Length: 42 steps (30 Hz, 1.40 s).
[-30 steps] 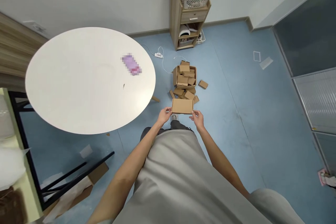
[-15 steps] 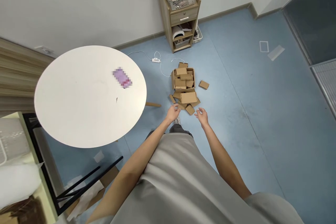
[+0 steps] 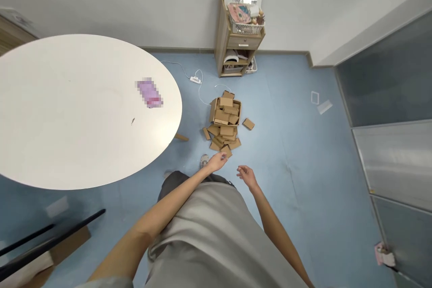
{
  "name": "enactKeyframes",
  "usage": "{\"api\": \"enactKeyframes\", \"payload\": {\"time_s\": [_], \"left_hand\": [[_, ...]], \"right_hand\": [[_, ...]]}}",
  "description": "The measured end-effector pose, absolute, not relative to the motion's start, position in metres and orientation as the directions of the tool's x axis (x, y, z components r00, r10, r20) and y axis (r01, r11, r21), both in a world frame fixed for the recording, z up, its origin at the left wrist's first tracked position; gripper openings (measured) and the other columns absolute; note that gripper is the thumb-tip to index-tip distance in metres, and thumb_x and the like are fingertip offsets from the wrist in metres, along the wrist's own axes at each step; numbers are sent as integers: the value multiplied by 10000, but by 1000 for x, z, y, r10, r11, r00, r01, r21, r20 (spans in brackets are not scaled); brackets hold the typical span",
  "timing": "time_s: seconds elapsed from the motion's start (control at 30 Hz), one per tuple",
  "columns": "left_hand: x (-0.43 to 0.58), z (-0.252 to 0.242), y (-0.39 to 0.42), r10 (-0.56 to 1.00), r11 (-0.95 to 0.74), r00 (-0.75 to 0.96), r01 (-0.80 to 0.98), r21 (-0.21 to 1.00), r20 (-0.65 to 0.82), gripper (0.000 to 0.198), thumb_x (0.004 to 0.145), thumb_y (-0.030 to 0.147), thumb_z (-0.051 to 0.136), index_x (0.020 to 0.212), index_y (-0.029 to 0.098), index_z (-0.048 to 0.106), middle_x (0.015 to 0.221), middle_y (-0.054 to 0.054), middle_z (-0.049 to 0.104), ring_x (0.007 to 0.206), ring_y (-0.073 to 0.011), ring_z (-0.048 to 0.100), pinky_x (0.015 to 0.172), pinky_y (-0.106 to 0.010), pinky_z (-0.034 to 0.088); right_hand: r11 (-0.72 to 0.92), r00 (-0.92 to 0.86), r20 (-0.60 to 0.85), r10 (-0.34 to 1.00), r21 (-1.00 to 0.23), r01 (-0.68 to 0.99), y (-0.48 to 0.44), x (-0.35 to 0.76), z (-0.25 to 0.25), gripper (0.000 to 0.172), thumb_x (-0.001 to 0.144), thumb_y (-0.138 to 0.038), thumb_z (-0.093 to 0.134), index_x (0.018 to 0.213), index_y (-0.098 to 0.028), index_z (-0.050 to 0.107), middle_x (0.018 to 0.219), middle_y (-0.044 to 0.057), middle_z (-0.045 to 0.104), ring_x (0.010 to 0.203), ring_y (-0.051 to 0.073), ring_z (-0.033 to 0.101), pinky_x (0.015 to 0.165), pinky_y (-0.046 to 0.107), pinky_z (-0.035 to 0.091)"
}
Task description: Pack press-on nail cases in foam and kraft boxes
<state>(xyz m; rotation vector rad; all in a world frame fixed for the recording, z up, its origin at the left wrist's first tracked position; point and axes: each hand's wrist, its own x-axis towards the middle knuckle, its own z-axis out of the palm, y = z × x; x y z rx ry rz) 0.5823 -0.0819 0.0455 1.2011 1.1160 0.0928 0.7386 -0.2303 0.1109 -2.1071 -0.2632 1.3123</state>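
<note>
My left hand (image 3: 218,161) hangs in front of my body with its fingers loosely bent and apart, holding nothing. In view it overlaps the near edge of a pile of small brown cardboard boxes (image 3: 227,131) on the floor. To its right, my right hand (image 3: 247,175) is also empty, fingers loosely spread. Beyond the loose pile stands an open cardboard carton (image 3: 213,110) heaped with more small boxes. One single small box (image 3: 249,124) lies apart on the floor, to the right of the carton.
A white round table (image 3: 84,144) stands at left, bearing a blurred purple item (image 3: 149,93). Against the wall is a wooden cabinet (image 3: 221,40) with a basket on top. A white cable with a power strip (image 3: 195,79) runs across the floor. My shoe (image 3: 204,160) is near the pile.
A cardboard box that showed large just beyond my hands now appears smaller, down among the pile. My hands have come back toward my body, and the view has shifted and turned.
</note>
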Motion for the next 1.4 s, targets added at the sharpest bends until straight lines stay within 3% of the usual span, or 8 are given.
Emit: {"api": "enactKeyframes", "payload": {"time_s": [0.2, 0.43, 0.6, 0.8, 1.0, 1.17, 1.4], "left_hand": [[552, 42, -83, 544, 240, 596, 563, 791, -590, 224, 795, 354, 768, 997, 259, 792, 1143, -94, 857, 1185, -329, 799, 1101, -424, 582], [485, 45, -75, 631, 322, 501, 525, 788, -592, 248, 835, 344, 724, 1052, 257, 809, 1230, -117, 851, 1265, -341, 776, 1114, -418, 577], [389, 51, -78, 694, 457, 362, 447, 769, -623, 309, 818, 370, 732, 1084, 242, 824, 1207, -109, 859, 1235, -334, 781, 1109, -411, 588], [232, 79, -81, 802, 496, 243, 237, 835, -545, 218, 825, 392, 737, 950, 234, 821, 1137, -121, 862, 1121, -337, 796, 1051, -439, 610], [83, 104, -81, 842, 539, -51, 4, 843, -538, 161, 861, 348, 722, 913, 209, 783, 1090, -116, 845, 1073, -291, 787, 1045, -439, 616], [1, 124, -71, 814, 575, -98, 0, 818, -572, 176, 884, 348, 711, 943, 211, 804, 1116, -137, 836, 1113, -312, 779, 1052, -445, 612], [-41, 159, -31, 787, 587, -190, -61, 807, -586, 316, 854, 493, 774, 989, 210, 812, 1207, -148, 823, 1201, -328, 762, 1105, -458, 590]], "right_hand": [[-819, 476, -729, 492, -573, -30, -258, 722, 135, 414, 733, -594, 825, 847, -206, 735, 845, 56, 780, 681, 218, 782, 583, 270, 527], [-731, 351, -643, 681, -627, 270, -155, 674, 121, 352, 735, -556, 798, 768, -216, 713, 790, 61, 782, 726, 237, 776, 625, 291, 544], [-716, 249, -672, 698, -642, 274, -85, 583, 96, 412, 694, -609, 822, 743, -231, 664, 696, 27, 731, 632, 208, 721, 577, 271, 514], [-675, 125, -666, 735, -702, 227, -63, 459, 92, 502, 676, -665, 846, 843, -209, 721, 903, 102, 820, 749, 220, 772, 668, 292, 574], [-626, 49, -626, 779, -769, 129, -45, 337, 101, 581, 700, -693, 860, 991, -198, 772, 1130, 166, 847, 921, 265, 808, 845, 366, 614], [-574, -20, -578, 816, -814, 87, -31, 271, 116, 563, 800, -680, 821, 1085, -195, 784, 1251, 177, 832, 1020, 279, 810, 916, 386, 612], [-562, -49, -570, 820, -819, 110, 10, 235, 135, 596, 774, -698, 838, 1084, -191, 797, 1204, 173, 845, 1033, 299, 818, 943, 421, 621]]}}
